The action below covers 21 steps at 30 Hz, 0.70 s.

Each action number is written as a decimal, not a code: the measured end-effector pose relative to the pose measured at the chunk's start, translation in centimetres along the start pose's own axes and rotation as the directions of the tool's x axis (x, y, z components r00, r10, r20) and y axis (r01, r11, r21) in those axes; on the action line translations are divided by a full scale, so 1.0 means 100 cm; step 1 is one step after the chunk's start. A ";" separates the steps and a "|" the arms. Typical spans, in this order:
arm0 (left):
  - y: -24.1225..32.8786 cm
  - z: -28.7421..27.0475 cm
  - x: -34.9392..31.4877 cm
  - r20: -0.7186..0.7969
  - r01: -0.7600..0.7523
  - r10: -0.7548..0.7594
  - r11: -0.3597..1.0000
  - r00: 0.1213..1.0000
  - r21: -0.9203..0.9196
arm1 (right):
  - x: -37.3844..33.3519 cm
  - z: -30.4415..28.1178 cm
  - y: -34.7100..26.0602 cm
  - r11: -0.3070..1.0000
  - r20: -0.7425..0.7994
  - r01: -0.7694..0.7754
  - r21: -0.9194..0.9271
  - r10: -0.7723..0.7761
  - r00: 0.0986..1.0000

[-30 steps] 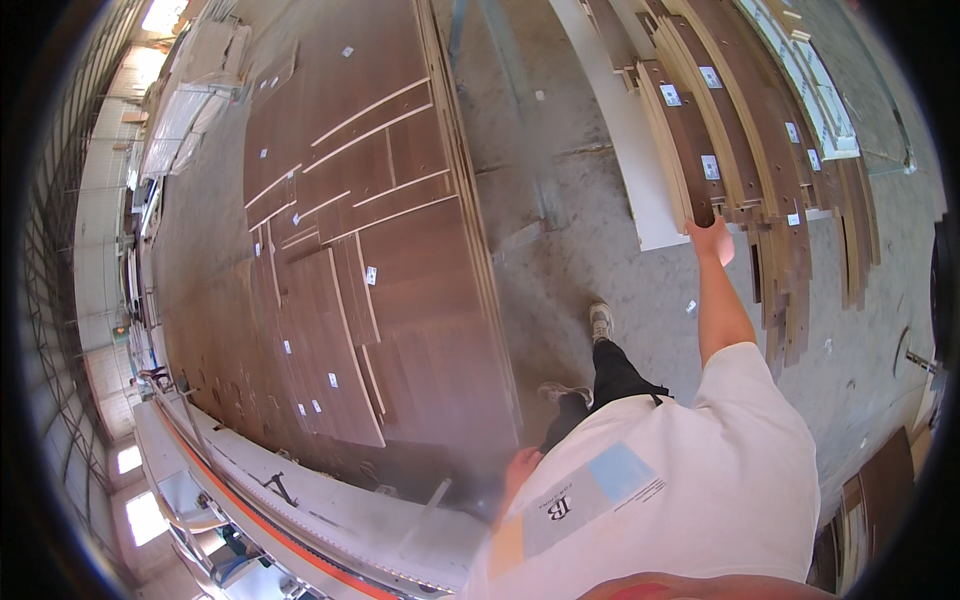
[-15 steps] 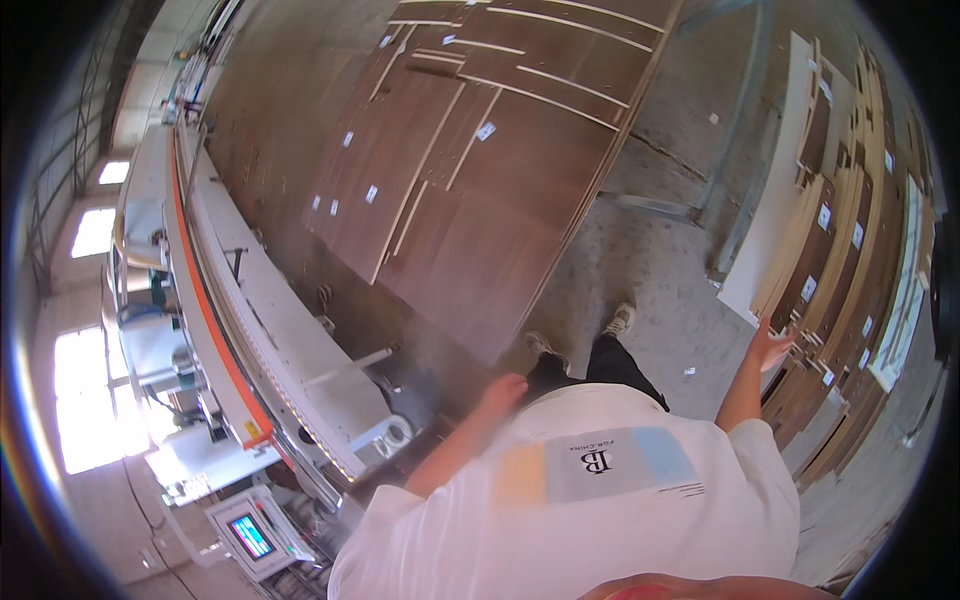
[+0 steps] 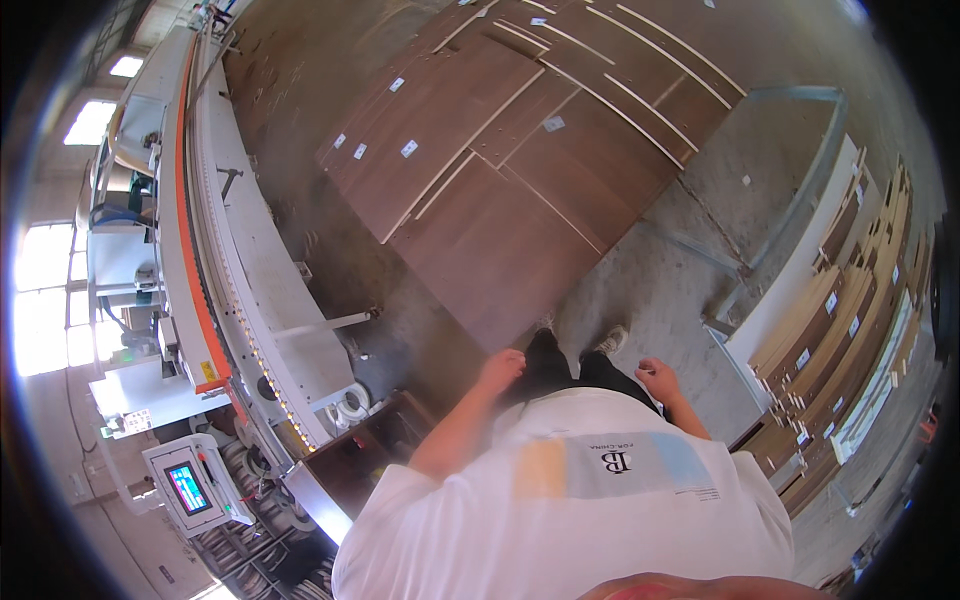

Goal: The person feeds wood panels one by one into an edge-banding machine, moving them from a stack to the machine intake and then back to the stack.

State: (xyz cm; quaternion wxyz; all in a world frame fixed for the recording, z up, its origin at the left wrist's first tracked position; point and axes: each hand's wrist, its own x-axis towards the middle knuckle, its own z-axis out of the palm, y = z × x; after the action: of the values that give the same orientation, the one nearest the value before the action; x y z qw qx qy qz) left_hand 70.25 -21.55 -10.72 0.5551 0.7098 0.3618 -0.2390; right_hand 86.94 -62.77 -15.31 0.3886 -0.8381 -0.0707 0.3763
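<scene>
My left hand [image 3: 503, 370] hangs in front of my body with its fingers curled in, and nothing shows in it. Its nearest thing is the near corner of a low layer of brown wooden panels [image 3: 480, 285], which it does not touch. To the right of my legs, my right hand [image 3: 656, 378] is also loosely closed, with nothing visible in it. It is apart from the stacked brown boards [image 3: 790, 345] on the right, which carry white labels. Thin pale edges and gaps run between the panels ahead.
A long white edge machine [image 3: 285, 340] with an orange stripe runs along the left. Its control screen [image 3: 187, 489] stands at the lower left. A brown surface [image 3: 375, 450] lies at the machine's near end. A grey metal frame [image 3: 815, 180] rests on the floor between panels and stack.
My right hand has come away from the end of the board stack and in toward my body. The view has turned, so panels and machine sit at a different angle. My left hand remains low in front.
</scene>
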 end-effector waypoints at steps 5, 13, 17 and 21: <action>-0.072 -0.043 0.074 -0.005 0.058 -0.061 0.973 0.998 -0.224 | 0.012 -0.006 -0.028 0.947 -0.105 -0.204 0.250 0.236 0.966; -0.049 -0.196 0.250 -0.172 0.029 -0.242 0.654 0.955 -0.756 | -0.056 0.000 -0.075 0.844 -0.005 -0.516 0.147 0.522 0.853; 0.019 -0.254 0.331 -0.198 -0.138 -0.333 0.195 0.922 -0.971 | -0.077 0.009 -0.132 0.801 0.023 -0.596 0.057 0.596 0.803; 0.071 -0.294 0.411 -0.216 -0.241 -0.325 -0.038 0.921 -0.970 | -0.081 0.015 -0.158 0.751 -0.007 -0.634 0.187 0.646 0.763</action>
State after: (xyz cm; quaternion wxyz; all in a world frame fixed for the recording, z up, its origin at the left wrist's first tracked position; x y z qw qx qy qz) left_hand 99.61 16.06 -28.85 0.8013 0.1080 0.5444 0.2233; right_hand 82.92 -54.28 -0.10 0.3099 -0.7874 0.2672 0.4610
